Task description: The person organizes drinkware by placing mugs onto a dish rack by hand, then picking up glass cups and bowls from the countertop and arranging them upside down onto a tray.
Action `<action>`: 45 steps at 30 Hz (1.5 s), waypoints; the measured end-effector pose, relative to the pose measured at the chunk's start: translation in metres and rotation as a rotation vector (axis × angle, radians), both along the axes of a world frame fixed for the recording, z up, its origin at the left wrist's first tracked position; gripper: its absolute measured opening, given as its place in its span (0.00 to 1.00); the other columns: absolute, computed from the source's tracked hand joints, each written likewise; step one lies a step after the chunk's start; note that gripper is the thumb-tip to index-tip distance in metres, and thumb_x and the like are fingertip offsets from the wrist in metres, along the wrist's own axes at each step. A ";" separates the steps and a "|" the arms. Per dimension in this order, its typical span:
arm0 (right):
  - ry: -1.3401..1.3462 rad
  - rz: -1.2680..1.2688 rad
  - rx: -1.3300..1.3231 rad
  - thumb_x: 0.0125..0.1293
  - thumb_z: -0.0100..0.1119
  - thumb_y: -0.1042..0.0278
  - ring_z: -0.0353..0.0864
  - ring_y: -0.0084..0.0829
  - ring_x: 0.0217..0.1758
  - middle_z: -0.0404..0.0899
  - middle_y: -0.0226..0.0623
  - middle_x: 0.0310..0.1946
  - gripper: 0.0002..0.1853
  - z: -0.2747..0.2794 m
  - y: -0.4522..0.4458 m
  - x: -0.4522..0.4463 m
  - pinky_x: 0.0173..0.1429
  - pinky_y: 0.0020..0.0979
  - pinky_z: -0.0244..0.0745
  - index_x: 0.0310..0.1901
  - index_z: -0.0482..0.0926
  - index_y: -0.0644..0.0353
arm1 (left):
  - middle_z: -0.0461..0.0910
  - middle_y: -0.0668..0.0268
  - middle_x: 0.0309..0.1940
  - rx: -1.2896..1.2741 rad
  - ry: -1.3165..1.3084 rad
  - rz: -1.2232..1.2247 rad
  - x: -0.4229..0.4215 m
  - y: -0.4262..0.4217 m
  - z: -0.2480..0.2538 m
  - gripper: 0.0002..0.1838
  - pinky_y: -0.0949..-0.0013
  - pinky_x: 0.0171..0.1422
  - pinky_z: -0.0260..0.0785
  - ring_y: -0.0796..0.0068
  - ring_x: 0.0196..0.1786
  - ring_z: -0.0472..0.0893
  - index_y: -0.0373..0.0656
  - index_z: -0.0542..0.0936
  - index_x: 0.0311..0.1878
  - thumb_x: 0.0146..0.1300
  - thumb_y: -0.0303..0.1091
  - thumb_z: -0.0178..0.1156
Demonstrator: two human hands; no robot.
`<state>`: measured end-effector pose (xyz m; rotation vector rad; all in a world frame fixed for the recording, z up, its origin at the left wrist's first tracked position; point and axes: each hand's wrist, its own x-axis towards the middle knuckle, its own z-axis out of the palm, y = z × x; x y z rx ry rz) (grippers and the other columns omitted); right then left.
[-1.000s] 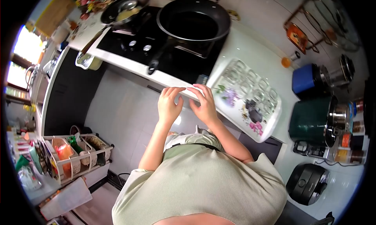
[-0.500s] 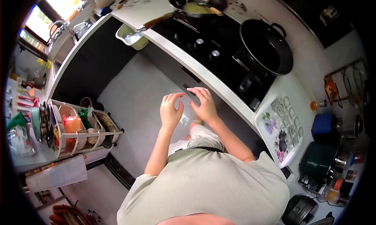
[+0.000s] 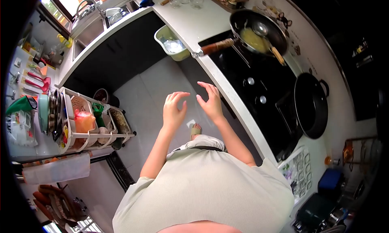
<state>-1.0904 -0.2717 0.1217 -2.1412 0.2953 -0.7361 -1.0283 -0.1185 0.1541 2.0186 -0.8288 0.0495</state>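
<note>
My left hand (image 3: 174, 111) is raised in front of my body over the floor, its fingers curved and thumb apart, with nothing in it. Beside it on the right, my right hand (image 3: 211, 101) is also empty, its fingers spread and curved. The two hands do not touch. Nearest to my right hand is the white counter edge (image 3: 233, 105) by the black stove (image 3: 259, 85). On the stove stand a wok (image 3: 253, 38) with yellow food, a ladle and a wooden-handled tool, and a dark pan (image 3: 310, 107).
A pale green bin (image 3: 172, 42) hangs at the counter front. To the left are a rack of baskets (image 3: 101, 135) and a sink (image 3: 89, 36). A tray of glasses (image 3: 298, 172) lies at the right, near a green appliance (image 3: 316, 210). My foot (image 3: 195, 129) is on the floor.
The view has turned left, so the stove, pans and tray have shifted right and downward in it. More of the sink and left counter shows. Both hands stay raised and empty.
</note>
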 end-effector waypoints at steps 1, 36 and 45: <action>0.006 0.013 -0.004 0.53 0.63 0.72 0.70 0.41 0.57 0.75 0.36 0.51 0.25 0.000 -0.004 0.016 0.63 0.38 0.65 0.56 0.74 0.52 | 0.80 0.64 0.44 -0.006 -0.003 -0.005 0.017 -0.004 0.004 0.15 0.62 0.57 0.69 0.59 0.51 0.76 0.45 0.80 0.44 0.52 0.22 0.58; -0.110 -0.440 0.272 0.56 0.62 0.74 0.76 0.36 0.56 0.79 0.40 0.48 0.24 -0.046 -0.066 0.449 0.64 0.38 0.65 0.57 0.73 0.57 | 0.79 0.63 0.46 -0.063 0.167 -0.178 0.486 -0.008 -0.034 0.17 0.63 0.60 0.67 0.61 0.54 0.75 0.42 0.79 0.48 0.52 0.25 0.60; -0.079 -0.538 0.437 0.59 0.63 0.69 0.74 0.35 0.58 0.74 0.41 0.57 0.31 -0.071 -0.178 0.511 0.61 0.34 0.68 0.65 0.65 0.57 | 0.81 0.66 0.47 -0.049 0.173 -0.244 0.582 -0.097 -0.046 0.23 0.66 0.56 0.69 0.71 0.49 0.79 0.45 0.76 0.55 0.52 0.25 0.62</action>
